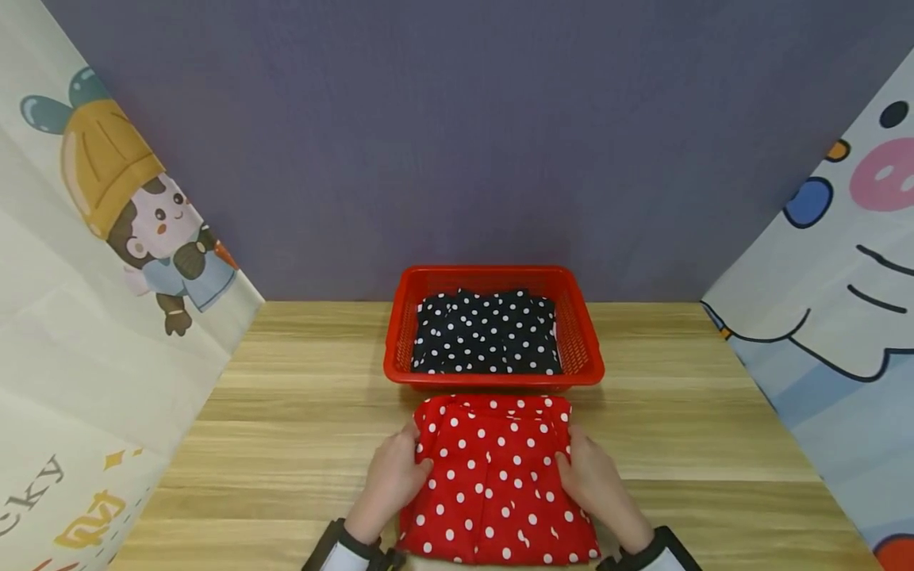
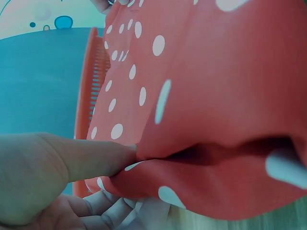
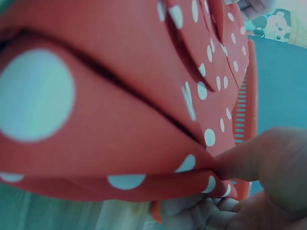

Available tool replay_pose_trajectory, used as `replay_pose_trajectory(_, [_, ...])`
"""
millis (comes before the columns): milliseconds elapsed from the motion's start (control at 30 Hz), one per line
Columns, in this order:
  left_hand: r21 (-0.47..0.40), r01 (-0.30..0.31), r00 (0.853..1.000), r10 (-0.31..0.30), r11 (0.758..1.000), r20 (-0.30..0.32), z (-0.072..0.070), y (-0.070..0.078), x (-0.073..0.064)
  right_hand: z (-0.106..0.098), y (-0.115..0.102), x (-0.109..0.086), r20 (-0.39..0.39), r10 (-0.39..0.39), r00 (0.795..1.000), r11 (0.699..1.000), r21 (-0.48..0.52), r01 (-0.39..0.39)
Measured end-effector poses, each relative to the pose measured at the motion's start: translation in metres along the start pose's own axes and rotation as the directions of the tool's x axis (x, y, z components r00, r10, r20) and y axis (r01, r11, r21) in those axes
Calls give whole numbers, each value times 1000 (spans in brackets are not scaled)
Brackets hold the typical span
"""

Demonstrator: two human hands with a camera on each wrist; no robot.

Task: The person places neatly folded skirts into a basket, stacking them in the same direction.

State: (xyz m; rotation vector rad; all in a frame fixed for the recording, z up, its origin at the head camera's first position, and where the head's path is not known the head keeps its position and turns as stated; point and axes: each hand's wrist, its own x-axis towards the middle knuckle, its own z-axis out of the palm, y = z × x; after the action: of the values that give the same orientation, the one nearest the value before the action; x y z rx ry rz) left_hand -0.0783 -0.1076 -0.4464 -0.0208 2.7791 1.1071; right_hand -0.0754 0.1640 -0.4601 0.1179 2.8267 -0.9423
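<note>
A folded red cloth with white polka dots spans the space between my two hands, in front of the red basket. My left hand pinches its left edge, thumb on top and fingers beneath, as the left wrist view shows. On the opposite edge my right hand pinches the cloth the same way, thumb above and fingers below. Folded layers show along both sides. Inside the red plastic basket lies a folded black cloth with white dots.
The basket stands at the back of the wood-grain table, close to a grey-blue panel. Printed cartoon sheets hang on the left and right sides.
</note>
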Motion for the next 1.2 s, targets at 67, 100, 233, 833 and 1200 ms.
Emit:
replay_pose_trajectory(67, [0,4,1000,-4,1000,-3,-2,1,-4,-1,-1,-4,-4,6,1000,1000,-3,-6])
replay_pose_trajectory(100, [-3,6,1000,-6,1000,-3,-2,2,-5,-2,-2,-6,-9,4,1000,1000,-10,-4])
replay_pose_trajectory(233, [-16,-2,1000,2,1000,1,-6,6,-10,-5,-5,-13,-41,-3,999,1000,-29,2])
replay_pose_trajectory(833, [40,-89,989,93,995,-112,-23,25,-12,-30,-20,-18,-188,-148,971,986,-100,131])
replay_pose_trajectory(1200, [65,-160,963,171,985,-208,-36,41,2,-46,-31,-3,-283,-243,928,970,-96,224])
